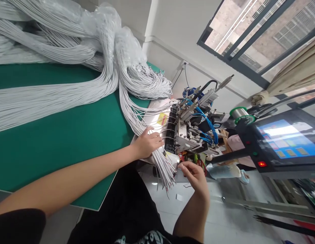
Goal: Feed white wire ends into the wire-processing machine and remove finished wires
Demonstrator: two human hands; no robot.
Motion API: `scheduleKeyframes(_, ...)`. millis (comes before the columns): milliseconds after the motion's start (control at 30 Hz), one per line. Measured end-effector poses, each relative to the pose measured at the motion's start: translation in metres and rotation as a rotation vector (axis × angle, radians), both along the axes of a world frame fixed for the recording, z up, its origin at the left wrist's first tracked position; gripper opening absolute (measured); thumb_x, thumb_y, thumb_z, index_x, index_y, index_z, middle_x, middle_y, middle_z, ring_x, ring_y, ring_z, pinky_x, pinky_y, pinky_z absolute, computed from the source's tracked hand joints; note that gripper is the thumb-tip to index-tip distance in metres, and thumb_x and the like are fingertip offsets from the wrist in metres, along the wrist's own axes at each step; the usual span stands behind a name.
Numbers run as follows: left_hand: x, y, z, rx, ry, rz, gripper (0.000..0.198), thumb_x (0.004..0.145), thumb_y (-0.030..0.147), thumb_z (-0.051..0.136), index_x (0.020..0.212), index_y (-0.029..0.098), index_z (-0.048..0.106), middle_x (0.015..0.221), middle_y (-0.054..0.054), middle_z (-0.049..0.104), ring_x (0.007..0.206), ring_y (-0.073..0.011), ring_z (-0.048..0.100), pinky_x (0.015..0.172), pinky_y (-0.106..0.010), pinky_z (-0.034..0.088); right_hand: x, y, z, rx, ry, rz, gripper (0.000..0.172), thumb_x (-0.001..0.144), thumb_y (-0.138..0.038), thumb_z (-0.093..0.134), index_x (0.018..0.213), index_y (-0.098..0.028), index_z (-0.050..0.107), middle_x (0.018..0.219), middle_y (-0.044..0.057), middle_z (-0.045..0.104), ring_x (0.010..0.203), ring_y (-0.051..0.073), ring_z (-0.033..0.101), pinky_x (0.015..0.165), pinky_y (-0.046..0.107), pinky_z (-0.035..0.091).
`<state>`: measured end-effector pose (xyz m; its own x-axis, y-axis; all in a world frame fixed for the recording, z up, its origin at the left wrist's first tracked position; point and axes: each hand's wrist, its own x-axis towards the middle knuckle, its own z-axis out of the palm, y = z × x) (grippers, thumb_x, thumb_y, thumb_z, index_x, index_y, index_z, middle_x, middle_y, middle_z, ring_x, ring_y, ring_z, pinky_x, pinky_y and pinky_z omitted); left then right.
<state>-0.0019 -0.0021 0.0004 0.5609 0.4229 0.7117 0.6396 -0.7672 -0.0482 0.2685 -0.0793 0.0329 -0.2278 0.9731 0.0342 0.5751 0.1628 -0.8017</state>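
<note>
My left hand (pixel 148 144) is closed over a bundle of thin white cables (pixel 130 117), near the front of a machine. Below that hand the loose cable ends (pixel 167 171) fan out over the floor, some with reddish tips. My right hand (pixel 195 174) is just right of these ends, thumb and fingers pinched together. Whatever is between its fingertips is too small to make out. Several single cables run from the bundle into a black slotted bar (pixel 170 135) on the wire-processing machine (pixel 191 125).
A green tabletop (pixel 96 135) carries more cable bundles (pixel 58 98), partly wrapped in clear plastic (pixel 106 20). To the right, a touchscreen panel (pixel 287 139) with a lit red button stands out on an arm. Behind it is a spool of wire (pixel 241 114). Another person's pink sleeve (pixel 236 144) shows beyond the machine.
</note>
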Motion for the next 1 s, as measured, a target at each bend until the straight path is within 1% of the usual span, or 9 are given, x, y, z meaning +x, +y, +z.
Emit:
scheduleKeyframes(100,0.001,0.001,-0.001,0.015,-0.007,-0.005,0.024,0.089,0.010,0.045,0.099,0.020,0.065,0.093,-0.003,0.070,0.097,-0.0185,0.059,0.102,-0.046,0.026,-0.005,-0.004,0.005,-0.043,-0.043,0.104,0.027,0.085,-0.042,0.063,0.079,-0.016,0.069,0.067,0.003,0.061,0.055,0.013,0.045,0.050,0.024,0.034)
scheduleKeyframes(200,0.002,0.001,-0.001,0.016,-0.013,-0.005,0.026,0.090,0.009,0.044,0.099,0.020,0.065,0.091,-0.003,0.069,0.097,-0.0179,0.059,0.103,-0.045,0.027,-0.008,-0.002,0.004,-0.031,-0.042,0.115,0.025,0.084,-0.040,0.065,0.076,-0.017,0.069,0.067,0.003,0.061,0.055,0.012,0.046,0.051,0.024,0.034)
scheduleKeyframes(267,0.002,0.000,0.000,0.025,-0.018,-0.006,0.027,0.092,0.009,0.042,0.099,0.021,0.065,0.087,-0.002,0.068,0.095,-0.0169,0.059,0.103,-0.044,0.028,-0.006,0.002,0.000,-0.013,-0.007,0.074,0.025,0.083,-0.040,0.066,0.075,-0.017,0.069,0.067,0.003,0.061,0.055,0.013,0.046,0.051,0.024,0.034)
scheduleKeyframes(367,0.003,0.001,0.001,0.058,-0.016,-0.019,0.025,0.095,0.012,0.042,0.094,0.022,0.065,0.081,0.000,0.066,0.089,-0.0150,0.058,0.102,-0.043,0.029,-0.002,0.009,-0.009,0.030,0.090,-0.054,0.025,0.082,-0.042,0.067,0.075,-0.017,0.068,0.065,0.001,0.058,0.052,0.012,0.044,0.049,0.025,0.034)
scheduleKeyframes(467,0.003,0.004,-0.001,0.102,-0.034,-0.040,0.018,0.096,0.019,0.047,0.091,0.022,0.065,0.079,0.001,0.064,0.086,-0.0145,0.058,0.101,-0.043,0.029,-0.002,0.018,-0.016,0.096,0.183,-0.183,0.026,0.082,-0.043,0.066,0.078,-0.017,0.066,0.067,0.001,0.057,0.058,0.013,0.047,0.054,0.025,0.036)
scheduleKeyframes(567,0.004,0.006,-0.002,0.133,-0.060,-0.047,0.016,0.096,0.025,0.050,0.087,0.021,0.063,0.077,0.002,0.065,0.086,-0.0149,0.058,0.101,-0.045,0.028,-0.007,0.025,-0.019,0.141,0.232,-0.264,0.026,0.082,-0.043,0.066,0.078,-0.017,0.064,0.067,0.001,0.055,0.062,0.014,0.047,0.057,0.025,0.037)
scheduleKeyframes(667,0.005,0.004,-0.001,0.104,-0.058,-0.032,0.020,0.097,0.024,0.049,0.082,0.021,0.061,0.077,0.002,0.065,0.087,-0.0142,0.057,0.102,-0.044,0.027,-0.011,0.029,-0.019,0.125,0.264,-0.284,0.026,0.082,-0.042,0.065,0.076,-0.017,0.063,0.065,-0.001,0.052,0.061,0.013,0.044,0.057,0.024,0.035)
scheduleKeyframes(867,0.005,0.000,0.003,0.059,-0.001,0.022,0.021,0.099,0.022,0.046,0.080,0.018,0.056,0.080,0.001,0.064,0.092,-0.0146,0.056,0.101,-0.041,0.028,-0.012,0.034,-0.023,0.009,0.352,-0.248,0.026,0.080,-0.042,0.067,0.078,-0.018,0.061,0.067,-0.001,0.051,0.061,0.012,0.043,0.056,0.023,0.035)
scheduleKeyframes(1000,0.005,0.000,0.005,0.065,0.016,0.017,0.022,0.099,0.022,0.044,0.080,0.017,0.054,0.081,0.001,0.064,0.091,-0.0150,0.056,0.100,-0.040,0.028,-0.018,0.038,-0.028,0.027,0.458,-0.304,0.028,0.078,-0.045,0.069,0.080,-0.018,0.060,0.067,-0.001,0.051,0.058,0.011,0.042,0.053,0.023,0.034)
